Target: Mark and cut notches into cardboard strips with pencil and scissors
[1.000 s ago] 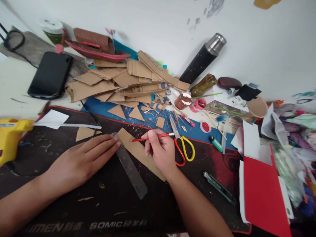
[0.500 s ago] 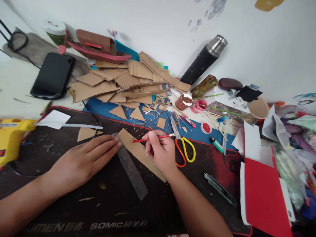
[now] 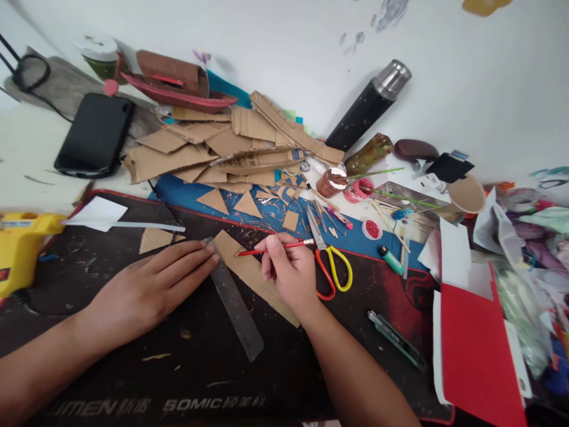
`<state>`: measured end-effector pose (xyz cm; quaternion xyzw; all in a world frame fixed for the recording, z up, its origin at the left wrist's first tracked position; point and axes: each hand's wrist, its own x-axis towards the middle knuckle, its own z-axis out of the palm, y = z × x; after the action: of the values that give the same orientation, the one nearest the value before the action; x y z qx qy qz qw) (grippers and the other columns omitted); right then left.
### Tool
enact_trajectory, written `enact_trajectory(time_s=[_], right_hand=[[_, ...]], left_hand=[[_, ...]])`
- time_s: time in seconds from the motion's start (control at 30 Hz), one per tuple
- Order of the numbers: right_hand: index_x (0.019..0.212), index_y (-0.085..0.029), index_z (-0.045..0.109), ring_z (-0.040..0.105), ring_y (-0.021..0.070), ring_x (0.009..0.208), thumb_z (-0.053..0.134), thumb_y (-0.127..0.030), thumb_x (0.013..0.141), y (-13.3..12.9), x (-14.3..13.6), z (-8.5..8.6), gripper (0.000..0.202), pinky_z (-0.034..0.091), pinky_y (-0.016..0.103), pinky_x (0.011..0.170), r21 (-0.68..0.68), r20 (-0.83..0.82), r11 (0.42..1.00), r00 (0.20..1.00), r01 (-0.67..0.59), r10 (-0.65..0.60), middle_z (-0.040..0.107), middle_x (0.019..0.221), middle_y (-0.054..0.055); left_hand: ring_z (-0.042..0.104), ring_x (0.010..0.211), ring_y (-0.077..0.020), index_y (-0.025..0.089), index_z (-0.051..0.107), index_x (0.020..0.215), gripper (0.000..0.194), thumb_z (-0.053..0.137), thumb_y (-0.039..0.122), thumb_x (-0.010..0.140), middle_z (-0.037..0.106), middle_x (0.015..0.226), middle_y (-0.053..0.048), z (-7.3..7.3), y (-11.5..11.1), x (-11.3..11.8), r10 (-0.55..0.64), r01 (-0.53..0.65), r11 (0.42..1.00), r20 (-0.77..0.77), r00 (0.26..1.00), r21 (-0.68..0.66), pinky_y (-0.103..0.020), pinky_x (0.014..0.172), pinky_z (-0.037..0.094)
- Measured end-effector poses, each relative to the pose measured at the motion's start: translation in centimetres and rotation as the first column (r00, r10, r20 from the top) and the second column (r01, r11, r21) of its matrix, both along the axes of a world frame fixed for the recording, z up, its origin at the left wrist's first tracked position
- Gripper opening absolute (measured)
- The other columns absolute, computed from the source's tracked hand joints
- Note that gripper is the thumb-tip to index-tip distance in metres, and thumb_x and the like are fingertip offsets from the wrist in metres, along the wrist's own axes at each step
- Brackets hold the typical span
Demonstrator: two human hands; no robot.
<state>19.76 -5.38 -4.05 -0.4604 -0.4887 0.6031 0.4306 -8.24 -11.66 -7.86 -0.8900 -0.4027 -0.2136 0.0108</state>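
Observation:
My left hand (image 3: 151,284) lies flat with its fingers stretched out, the fingertips resting on the upper end of a grey ruler (image 3: 237,313). Alongside the ruler is a long strip of brown cardboard (image 3: 242,267), partly covered by my right hand (image 3: 288,270). A red pencil (image 3: 253,252) is pinched in that hand, its tip pointing left over the cardboard. Just right of the hand lie scissors (image 3: 338,270) with one red and one yellow handle. Some fingers of my right hand are hidden behind its thumb and palm.
A yellow glue gun (image 3: 26,249) lies at the left, below a black phone (image 3: 94,136). Cardboard scraps (image 3: 173,163) pile up at the back under a model boat (image 3: 178,95). A utility knife (image 3: 395,339) and a red folder (image 3: 480,350) are at the right.
Almost nothing differs. The lower end of the ruler has shifted very slightly to the left; both hands and the pencil stay in place.

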Motion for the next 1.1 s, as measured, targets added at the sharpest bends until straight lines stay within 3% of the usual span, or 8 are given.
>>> enact_trajectory(time_s=[0.33, 0.7, 0.93, 1.1], right_hand=[[0.092, -0.022, 0.077, 0.051, 0.0112, 0.046, 0.070, -0.069, 0.107, -0.07, 0.04, -0.33, 0.050, 0.045, 0.025, 0.050, -0.003, -0.024, 1.000, 1.000, -0.001, 0.001, 0.061, 0.056, -0.005], [0.091, -0.023, 0.077, 0.053, 0.0122, 0.046, 0.070, -0.070, 0.106, -0.01, 0.03, -0.24, 0.049, 0.047, 0.026, 0.050, -0.015, -0.010, 1.000, 1.000, 0.002, -0.002, 0.061, 0.057, -0.005], [0.091, -0.023, 0.076, 0.052, 0.0118, 0.046, 0.069, -0.069, 0.107, 0.01, 0.03, -0.15, 0.049, 0.046, 0.026, 0.050, -0.006, -0.009, 1.000, 1.000, -0.003, 0.003, 0.060, 0.056, -0.005], [0.091, -0.022, 0.077, 0.053, 0.0120, 0.046, 0.069, -0.069, 0.107, -0.03, 0.05, -0.30, 0.051, 0.046, 0.026, 0.050, -0.001, 0.004, 1.000, 1.000, 0.001, -0.001, 0.060, 0.056, -0.005]], left_hand=[[0.068, 0.144, -0.0321, 0.023, 0.022, 0.184, 0.071, 0.040, 0.019, 0.116, 0.075, 0.152, -0.010, 0.94, 0.45, 0.24, -0.032, 0.033, 0.999, -0.050, 0.998, 0.013, -0.049, 0.111, 0.064], [0.067, 0.147, -0.0319, 0.027, 0.039, 0.180, 0.078, 0.052, 0.010, 0.105, 0.072, 0.159, -0.007, 0.13, 0.13, -0.15, -0.014, 0.015, 1.000, 0.014, 1.000, -0.024, -0.048, 0.119, 0.063], [0.065, 0.151, -0.0327, 0.024, 0.047, 0.175, 0.072, 0.052, 0.009, 0.105, 0.071, 0.161, -0.009, 0.22, 0.09, -0.19, -0.020, 0.020, 0.999, -0.005, 1.000, -0.026, -0.049, 0.121, 0.061], [0.065, 0.150, -0.0316, 0.025, 0.040, 0.179, 0.073, 0.050, 0.010, 0.108, 0.072, 0.158, -0.009, 0.27, 0.29, -0.05, -0.018, 0.018, 0.999, 0.009, 1.000, -0.030, -0.050, 0.119, 0.062]])
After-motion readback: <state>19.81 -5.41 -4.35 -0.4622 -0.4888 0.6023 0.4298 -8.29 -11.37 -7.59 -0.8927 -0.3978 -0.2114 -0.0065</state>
